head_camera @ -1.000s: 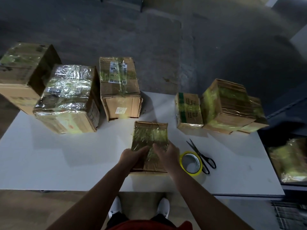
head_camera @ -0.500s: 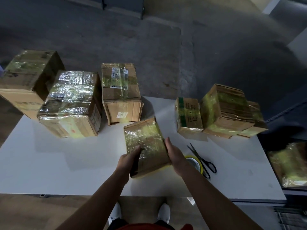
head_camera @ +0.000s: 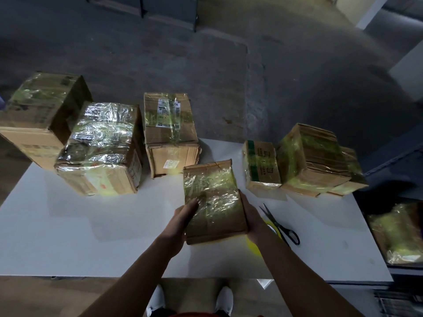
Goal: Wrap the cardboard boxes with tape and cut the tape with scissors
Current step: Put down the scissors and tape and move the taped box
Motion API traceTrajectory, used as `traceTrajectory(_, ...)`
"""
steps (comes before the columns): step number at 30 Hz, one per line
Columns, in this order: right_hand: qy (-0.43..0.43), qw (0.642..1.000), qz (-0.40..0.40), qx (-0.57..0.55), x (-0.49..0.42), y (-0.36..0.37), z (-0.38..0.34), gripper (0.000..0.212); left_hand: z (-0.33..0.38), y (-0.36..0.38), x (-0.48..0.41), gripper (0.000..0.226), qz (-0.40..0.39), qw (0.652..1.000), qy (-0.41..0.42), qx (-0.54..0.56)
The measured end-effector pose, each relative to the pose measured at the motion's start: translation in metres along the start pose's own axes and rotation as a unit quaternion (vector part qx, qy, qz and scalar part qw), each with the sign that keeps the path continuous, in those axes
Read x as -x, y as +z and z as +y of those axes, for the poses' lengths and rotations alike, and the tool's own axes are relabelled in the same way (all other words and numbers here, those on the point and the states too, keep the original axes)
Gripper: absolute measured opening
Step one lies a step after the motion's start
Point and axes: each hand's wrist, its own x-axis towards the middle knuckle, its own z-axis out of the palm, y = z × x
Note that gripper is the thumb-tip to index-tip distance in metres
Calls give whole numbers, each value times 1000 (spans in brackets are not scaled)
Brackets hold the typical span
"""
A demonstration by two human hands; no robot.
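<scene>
White bench (head_camera: 68, 236) on grey floor. Left hand (head_camera: 183, 216) and right hand (head_camera: 251, 216) grip small taped box (head_camera: 212, 200) at bench centre, by its sides. Surrounding boxes (head_camera: 100, 147) appear wrapped. Tape roll (head_camera: 253, 248) and scissors (head_camera: 280, 226) idle at right. Judgement: wrapping near complete.

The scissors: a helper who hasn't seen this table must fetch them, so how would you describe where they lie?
Start at the white table and go to its right half, in front of the cluster of taped boxes. The scissors lie flat there, just right of the person's right hand, beside the yellow tape roll. They are the only black, thin metal thing among cardboard.
</scene>
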Motion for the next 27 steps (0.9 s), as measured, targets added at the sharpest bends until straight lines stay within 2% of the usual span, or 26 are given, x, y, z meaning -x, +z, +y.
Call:
traceTrajectory(2,-9,1000,8,-2,-2,-4,-4,55,7,4,-6,73,16,999,-8,-31)
traceTrajectory(4,-8,1000,-9,-12,0,-9,-9,62,15,8,-14,100,57,997,-29,-38)
traceTrajectory(6,-13,999,-33,8,6,-15,-13,66,19,14,-22,110,69,996,-40,-33)
traceTrajectory(9,-45,991,1,123,17,-15,-17,70,23,24,-33,95,100,991,-45,-70)
traceTrajectory(11,-78,974,62,205,20,-11,-18,72,22,26,-42,91,107,988,-53,-95)
traceTrajectory(15,-99,930,174,308,16,-7,-22,32,19,32,-53,53,118,970,-39,-209)
traceTrajectory(17,-90,920,190,331,11,-7,-25,36,19,37,-58,47,144,950,-26,-276)
traceTrajectory(21,-85,917,195,336,-8,-14,-38,46,29,48,-75,50,189,912,2,-363)
traceTrajectory(24,-105,921,181,327,-24,-15,-51,55,36,58,-86,40,233,898,20,-373)
traceTrajectory(26,-123,924,175,317,-35,-14,-60,53,41,68,-91,32,249,886,63,-386)
traceTrajectory(27,-128,921,166,327,-39,-13,-65,48,43,73,-92,30,253,870,86,-415)
